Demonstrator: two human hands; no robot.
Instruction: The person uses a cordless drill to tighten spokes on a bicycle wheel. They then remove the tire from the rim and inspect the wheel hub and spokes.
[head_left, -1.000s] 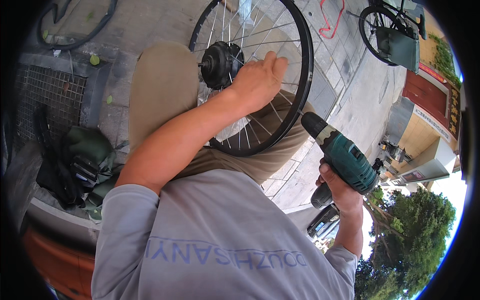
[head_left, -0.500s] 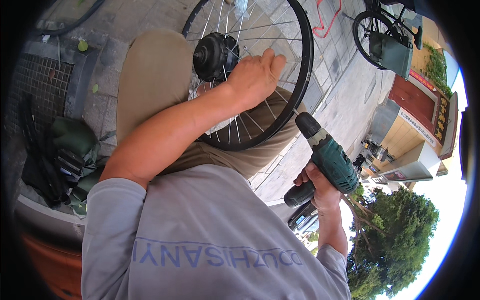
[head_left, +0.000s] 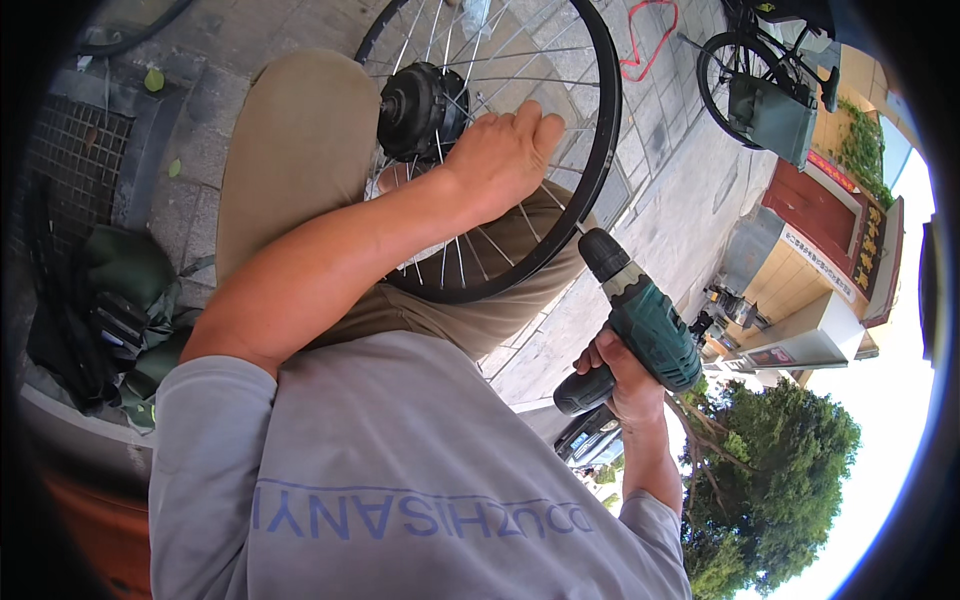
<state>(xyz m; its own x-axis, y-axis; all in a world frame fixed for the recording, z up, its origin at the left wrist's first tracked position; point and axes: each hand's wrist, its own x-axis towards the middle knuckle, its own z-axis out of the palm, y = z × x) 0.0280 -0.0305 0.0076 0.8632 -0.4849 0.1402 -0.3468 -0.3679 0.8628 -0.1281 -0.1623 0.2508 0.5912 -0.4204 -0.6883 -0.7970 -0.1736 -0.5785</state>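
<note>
Now, in the head view, your spoked wheel (head_left: 606, 130) fills the upper middle, likely stiff and heavy at the hub (head_left: 422, 112), best steadied by its rim (head_left: 548, 250). Your left hand (head_left: 505, 160) curls inside it, its hold hidden; your right hand (head_left: 632, 375) grips the drill (head_left: 650, 325) right of centre. Your knee (head_left: 295, 150) crowds the hub; a green bag (head_left: 130, 270) lies far left.

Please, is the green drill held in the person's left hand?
No, the right hand grips the green drill, while the left hand is at the spokes of the wheel.
</note>
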